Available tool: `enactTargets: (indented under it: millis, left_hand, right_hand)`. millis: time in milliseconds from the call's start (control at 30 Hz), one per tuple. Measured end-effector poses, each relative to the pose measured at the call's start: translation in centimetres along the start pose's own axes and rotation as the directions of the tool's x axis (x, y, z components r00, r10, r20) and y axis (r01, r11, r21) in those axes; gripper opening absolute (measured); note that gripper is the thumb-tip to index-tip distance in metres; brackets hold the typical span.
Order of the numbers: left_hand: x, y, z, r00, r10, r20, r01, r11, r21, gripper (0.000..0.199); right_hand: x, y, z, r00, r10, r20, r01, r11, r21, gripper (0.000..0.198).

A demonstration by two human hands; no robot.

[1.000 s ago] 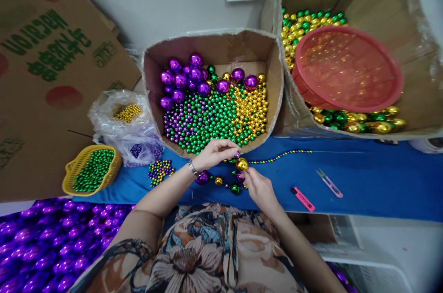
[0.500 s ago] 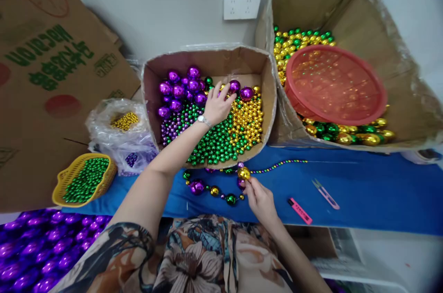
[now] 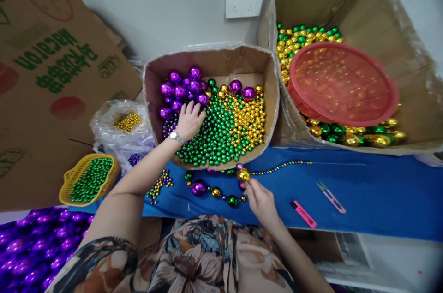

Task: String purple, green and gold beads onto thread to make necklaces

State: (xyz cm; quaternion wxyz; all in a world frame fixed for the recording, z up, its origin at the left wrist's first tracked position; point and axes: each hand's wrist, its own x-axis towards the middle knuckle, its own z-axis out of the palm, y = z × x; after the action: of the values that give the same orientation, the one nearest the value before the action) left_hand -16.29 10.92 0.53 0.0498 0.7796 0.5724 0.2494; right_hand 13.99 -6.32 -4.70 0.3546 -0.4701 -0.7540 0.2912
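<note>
My left hand (image 3: 190,123), with a watch (image 3: 175,136) at the wrist, is inside a cardboard box (image 3: 221,62). Its fingers are apart over the left side, at the edge of the large purple beads (image 3: 179,92). Green beads (image 3: 214,135) fill the middle beside it, and gold beads (image 3: 249,117) lie to the right. My right hand (image 3: 262,201) pinches a large gold bead (image 3: 243,174) on a bead string. That string (image 3: 198,187) curves across the blue cloth (image 3: 349,187) in purple, gold and green, with small beads (image 3: 287,164) and bare thread running right.
At right stands a larger box (image 3: 408,67) of beads holding a red basin (image 3: 342,85). Thread snips (image 3: 331,197) and a pink cutter (image 3: 303,214) lie on the cloth. To the left are a yellow basket (image 3: 112,177), bead bags (image 3: 119,108) and loose small beads (image 3: 159,187).
My left hand has moved left in the box, from beside the gold beads to the large purple ones. My right hand stays on the gold bead. The view shifted slightly.
</note>
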Motion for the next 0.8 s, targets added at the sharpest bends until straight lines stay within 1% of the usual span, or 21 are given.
enactTargets:
  millis: [67, 100, 167, 267, 333, 367, 400, 467, 533, 600, 633, 667, 733, 800]
  left_hand:
    - [-0.4, -0.3, -0.4, 0.999, 0.004, -0.039, -0.006, 0.998, -0.061, 0.025]
    - [-0.2, 0.0, -0.4, 0.999, 0.013, -0.053, -0.018, 0.995, -0.098, 0.026]
    - [1.2, 1.2, 0.0, 0.997, 0.042, -0.063, -0.052, 0.987, -0.155, 0.030]
    - [5.1, 3.7, 1.8, 0.993, 0.115, -0.038, -0.121, 0.974, -0.193, 0.045]
    - [8.5, 4.9, 3.6, 0.987, 0.158, -0.014, -0.158, 0.966, -0.203, 0.062]
    - [10.2, 5.3, 4.5, 0.987, 0.159, -0.001, -0.157, 0.971, -0.182, 0.071]
    - [11.8, 5.5, 5.4, 0.991, 0.133, 0.007, -0.130, 0.979, -0.157, 0.078]
    - [14.5, 5.7, 7.0, 0.998, 0.040, 0.040, -0.035, 0.992, -0.122, 0.088]
    - [16.4, 5.6, 8.2, 0.993, -0.048, 0.107, 0.058, 0.994, -0.096, 0.093]
    - [17.6, 5.6, 9.0, 0.980, -0.107, 0.165, 0.120, 0.990, -0.070, 0.092]
    - [17.9, 5.7, 9.3, 0.976, -0.128, 0.173, 0.140, 0.988, -0.058, 0.089]
    - [18.0, 5.9, 9.5, 0.976, -0.146, 0.163, 0.156, 0.987, -0.049, 0.086]
    - [17.6, 6.6, 9.5, 0.983, -0.149, 0.106, 0.154, 0.987, -0.044, 0.079]
    - [16.1, 7.4, 8.8, 0.996, -0.085, 0.033, 0.087, 0.994, -0.064, 0.073]
  right_hand:
    - [0.1, 0.0, 0.2, 1.000, -0.011, 0.002, 0.011, 1.000, 0.010, 0.017]
    - [0.2, 0.0, 0.3, 1.000, -0.020, 0.002, 0.020, 1.000, 0.011, 0.017]
    - [0.3, -0.1, 0.4, 1.000, -0.031, 0.002, 0.031, 0.999, 0.010, 0.017]
    - [0.4, -0.4, 0.4, 1.000, -0.026, -0.003, 0.027, 0.999, 0.018, 0.017]
    - [0.3, -0.6, 0.2, 1.000, -0.019, -0.015, 0.019, 1.000, 0.023, 0.017]
    - [0.2, -0.6, 0.1, 1.000, -0.014, -0.022, 0.014, 1.000, 0.022, 0.017]
    - [0.0, -0.5, 0.0, 1.000, -0.006, -0.028, 0.006, 1.000, 0.020, 0.017]
    - [-0.3, -0.4, -0.2, 0.999, 0.015, -0.043, -0.015, 1.000, 0.017, 0.017]
    - [-0.5, -0.2, -0.4, 0.998, 0.038, -0.055, -0.037, 0.999, 0.019, 0.018]
    - [-0.5, 0.0, -0.6, 0.996, 0.055, -0.064, -0.054, 0.998, 0.023, 0.018]
    - [-0.5, 0.0, -0.6, 0.996, 0.060, -0.067, -0.059, 0.998, 0.023, 0.018]
    - [-0.5, 0.0, -0.7, 0.996, 0.062, -0.070, -0.061, 0.998, 0.022, 0.018]
    - [-0.3, -0.1, -0.8, 0.996, 0.054, -0.074, -0.053, 0.998, 0.014, 0.018]
    - [-0.2, -0.1, -0.8, 0.996, 0.035, -0.077, -0.035, 0.999, 0.000, 0.017]
